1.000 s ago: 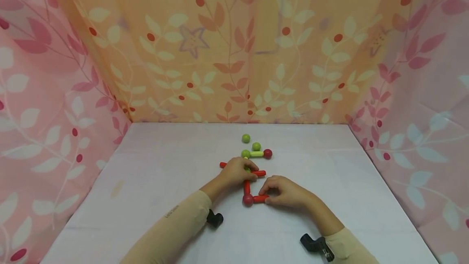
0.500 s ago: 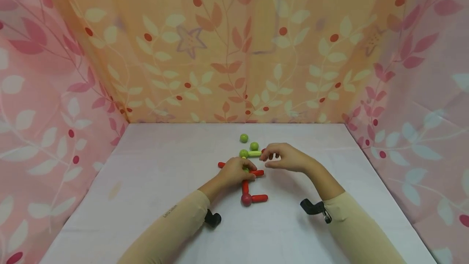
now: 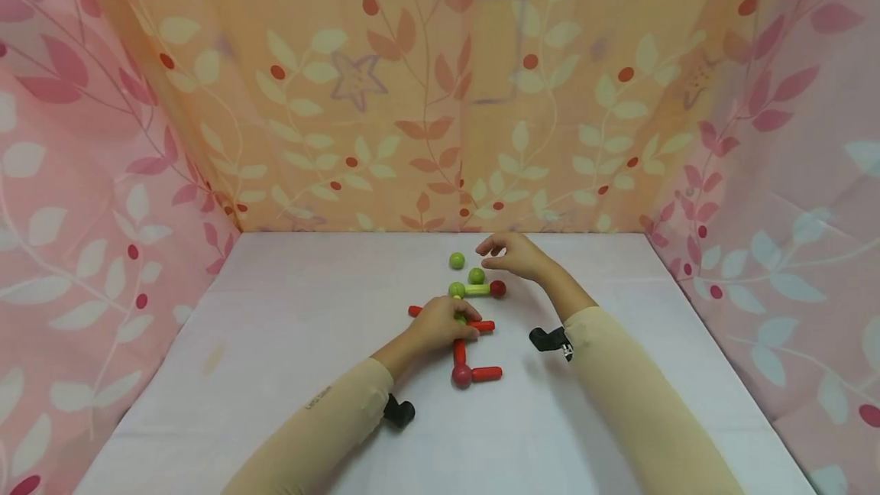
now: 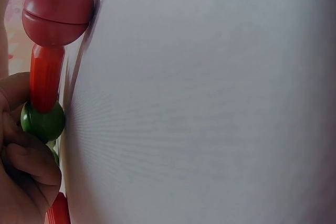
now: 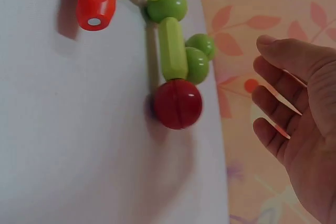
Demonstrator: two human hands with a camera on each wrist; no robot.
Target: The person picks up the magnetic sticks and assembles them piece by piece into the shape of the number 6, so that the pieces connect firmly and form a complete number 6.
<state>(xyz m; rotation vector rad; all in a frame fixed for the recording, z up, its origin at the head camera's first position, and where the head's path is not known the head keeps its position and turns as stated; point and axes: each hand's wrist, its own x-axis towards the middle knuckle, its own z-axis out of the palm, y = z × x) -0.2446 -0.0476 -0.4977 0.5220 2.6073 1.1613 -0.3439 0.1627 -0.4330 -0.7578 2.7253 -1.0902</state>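
Note:
My left hand (image 3: 440, 323) grips a green ball (image 4: 42, 121) at the middle of a ball-and-rod building-toy figure and partly hides it. From that ball a red rod (image 4: 46, 77) runs toward me to a dark red ball (image 3: 461, 376), which has another red rod (image 3: 486, 373) pointing right. More red rods stick out either side of the hand; one rod (image 5: 96, 3) shows a silvery end disc. Beyond the hand, a green ball (image 3: 457, 290) joins a light green rod (image 3: 477, 290) ending in a red ball (image 3: 498, 289). My right hand (image 3: 519, 257) hovers with loosely bent fingers, holding nothing.
Two loose green balls, a nearer one (image 3: 477, 276) and a farther one (image 3: 457, 260), lie left of my right hand. The white table (image 3: 309, 281) is bounded by a patterned orange cloth (image 3: 296, 136) behind and pink cloths at both sides.
My right hand has let go of the red rod at the near end and moved away from me, past the light green rod to beside the loose green balls. The left hand stays in place.

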